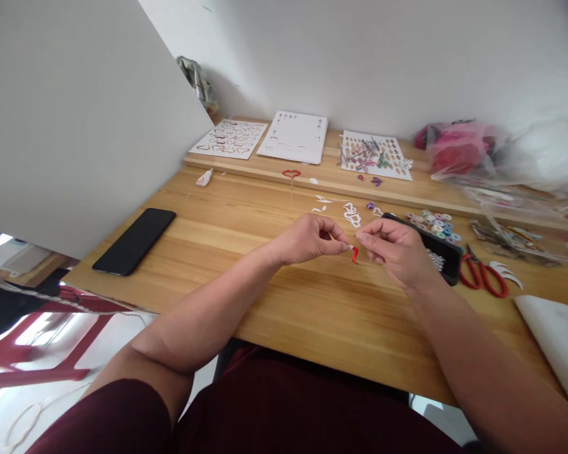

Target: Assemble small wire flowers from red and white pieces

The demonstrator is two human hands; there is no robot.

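Note:
My left hand (311,239) is held above the middle of the table, with thumb and forefinger pinched on the end of a small red curved piece (355,255) that hangs down from the fingertips. A bit of white shows at the pinch. Close by on the right, my right hand (397,247) is also pinched, its fingertips just apart from the left ones. What it holds, perhaps something very thin, is too fine to make out. White paper cut-outs (352,215) lie beyond the hands.
A black tray (449,268) with small silvery beads, thread spools (433,224) and red-handled scissors (483,277) lie right. A phone (135,241) and a glue bottle (204,178) lie left. A red lip-shaped outline on a stem (291,173) is near the raised ledge (246,167), which bears printed sheets (293,137).

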